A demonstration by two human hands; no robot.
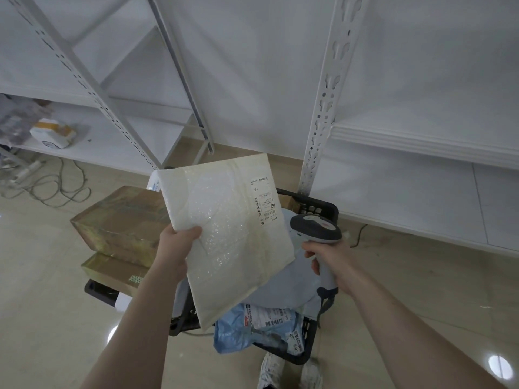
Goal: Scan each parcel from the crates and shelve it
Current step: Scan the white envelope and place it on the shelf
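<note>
My left hand [179,242] grips the left edge of a flat white bubble-wrap parcel [227,234], held up over the black crate [320,209]. Its shipping label [265,200] faces up at the upper right. My right hand [334,259] grips the handle of a grey-and-white barcode scanner [317,227], whose head sits just right of the parcel near the label. Below the parcel lie a grey poly mailer [292,287] and a blue bagged parcel [241,329] in the crate.
Taped brown cardboard boxes [120,223] are stacked on the floor at the left. White metal shelving [421,175] rises ahead and to the right; a left shelf holds a small white-and-orange box [53,134]. Cables [56,186] trail on the tiled floor. My shoes [289,372] are beside the crate.
</note>
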